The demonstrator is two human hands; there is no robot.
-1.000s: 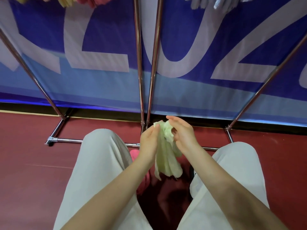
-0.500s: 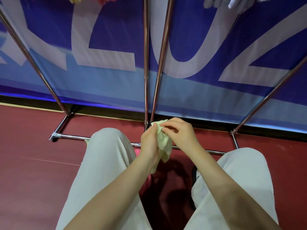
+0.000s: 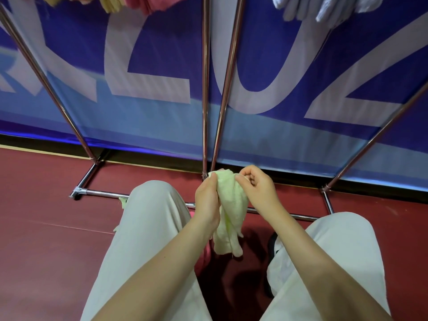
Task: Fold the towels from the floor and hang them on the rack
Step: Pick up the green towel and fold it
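A blue banner [image 3: 301, 54] with white letters stands behind dark red floor [image 3: 34, 239].

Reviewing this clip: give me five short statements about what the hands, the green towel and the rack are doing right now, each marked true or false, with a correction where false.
1. Both hands hold the green towel. True: the left hand and right hand grip its top edge.
2. The green towel lies flat on the floor. False: it hangs from the hands above the floor.
3. Towels already hang on the rack. True: pink towels and pale blue towels show at the top.
4. The rack is made of wood. False: its poles are shiny metal.
5. The right hand rests on the knee. False: it pinches the towel.
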